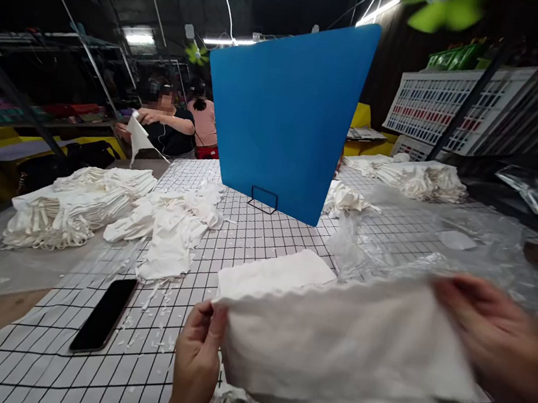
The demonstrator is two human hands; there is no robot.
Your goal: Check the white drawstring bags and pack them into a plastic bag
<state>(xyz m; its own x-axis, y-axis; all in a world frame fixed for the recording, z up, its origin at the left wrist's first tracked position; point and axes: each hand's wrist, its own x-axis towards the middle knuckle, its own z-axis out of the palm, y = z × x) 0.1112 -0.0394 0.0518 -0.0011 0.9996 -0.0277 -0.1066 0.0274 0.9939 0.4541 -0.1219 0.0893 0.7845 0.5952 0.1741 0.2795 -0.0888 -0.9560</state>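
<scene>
A white cloth piece [343, 347] is stretched out in front of me above the near edge of the gridded table [265, 228]. My left hand [196, 360] pinches its left corner between thumb and fingers. My right hand [495, 343], blurred, grips the cloth's upper right edge. Beneath it lies another flat white cloth [274, 272]. More white fabric is bunched under the held piece, near my lap.
A black phone [104, 313] lies left of my left hand among white scraps. Piles of white cloths [76, 203] fill the left side, more at far right [414, 176]. A blue divider board [289, 117] stands mid-table. Clear plastic sheet [424, 245] lies at right. Two people sit behind.
</scene>
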